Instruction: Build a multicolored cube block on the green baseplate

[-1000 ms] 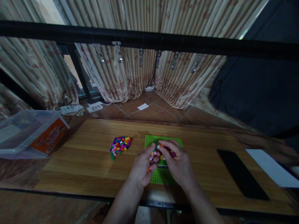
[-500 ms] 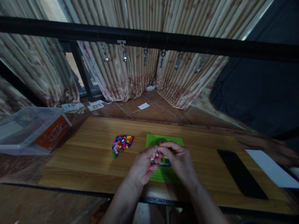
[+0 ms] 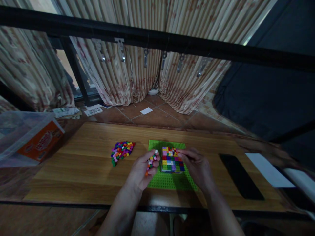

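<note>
Brick block point(image 3: 172, 161) sat on the green baseplate point(image 3: 169, 183), closer to the plate's far edge than its near one; sides approx. parallel w/ the plate's, no clear long axis from above. From the R hand's point(image 3: 179, 152) fingers, the block lay left & toward the plate's near edge, as the tips were at its far-right corner, touching or just above (couldn't tell which). R hand was thus the nearer one; L hand point(image 3: 144, 168) was over the plate's left edge, fingers just beside the block, apparently not touching.

R fingers: thumb & index drawn close, tips almost meeting; poss. a tiny brick pinched betw. them, too small to tell. L fingers: curled round a clutch of loose bricks point(image 3: 150, 161), mixed colours, w/ a white brick point(image 3: 156, 151) up by the thumb tip.

Rel. to the plate: brick pile point(image 3: 123, 150) was well off to its left on the tabletop point(image 3: 88, 177); black slab point(image 3: 241, 177) to its right, white sheet point(image 3: 269, 170) beyond that.
</note>
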{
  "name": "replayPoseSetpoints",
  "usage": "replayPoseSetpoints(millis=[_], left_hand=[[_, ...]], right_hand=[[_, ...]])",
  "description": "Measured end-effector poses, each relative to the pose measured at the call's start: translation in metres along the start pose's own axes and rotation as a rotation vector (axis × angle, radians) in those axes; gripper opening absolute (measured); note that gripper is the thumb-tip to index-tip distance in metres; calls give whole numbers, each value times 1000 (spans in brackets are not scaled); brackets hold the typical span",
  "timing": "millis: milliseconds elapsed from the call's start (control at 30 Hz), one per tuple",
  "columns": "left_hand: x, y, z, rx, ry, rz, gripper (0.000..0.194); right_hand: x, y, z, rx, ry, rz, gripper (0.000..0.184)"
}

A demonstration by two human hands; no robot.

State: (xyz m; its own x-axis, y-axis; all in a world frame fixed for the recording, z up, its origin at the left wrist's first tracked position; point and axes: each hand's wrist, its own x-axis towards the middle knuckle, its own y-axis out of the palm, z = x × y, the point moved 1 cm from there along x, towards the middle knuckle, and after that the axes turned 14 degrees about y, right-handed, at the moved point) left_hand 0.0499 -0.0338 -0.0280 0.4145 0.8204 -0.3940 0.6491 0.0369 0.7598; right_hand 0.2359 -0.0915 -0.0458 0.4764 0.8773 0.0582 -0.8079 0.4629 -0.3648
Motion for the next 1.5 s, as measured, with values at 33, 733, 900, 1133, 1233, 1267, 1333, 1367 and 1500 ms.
replayPoseSetpoints(millis=[33,733,900,1133,1233,1267,1333,1367,1500], left_hand=[[0,0,0,1,2,-1,12],[1,-3,1,37,28,8,8],[0,-2,2,40,22,9,7],[0,0,5,42,3,22,11],[1,0,9,62,-2,42,12],[1,0,10,67,-2,45,12],[2,-1,12,72,5,51,12],[2,-1,13,74,7,58,12],[2,-1,16,91,9,92,11]], right_hand=[[0,2,-2,-10,8,6,18],[15,13,-20,-50,33,-92,16],[17,14,-16,47,193,-13,31],[17,18,-17,259,365,112,46],[18,18,-19,240,354,119,46],[18,17,-20,229,346,121,47],[17,14,-18,205,303,114,50],[15,12,-15,192,261,97,50],[4,9,4,114,8,39,30]])
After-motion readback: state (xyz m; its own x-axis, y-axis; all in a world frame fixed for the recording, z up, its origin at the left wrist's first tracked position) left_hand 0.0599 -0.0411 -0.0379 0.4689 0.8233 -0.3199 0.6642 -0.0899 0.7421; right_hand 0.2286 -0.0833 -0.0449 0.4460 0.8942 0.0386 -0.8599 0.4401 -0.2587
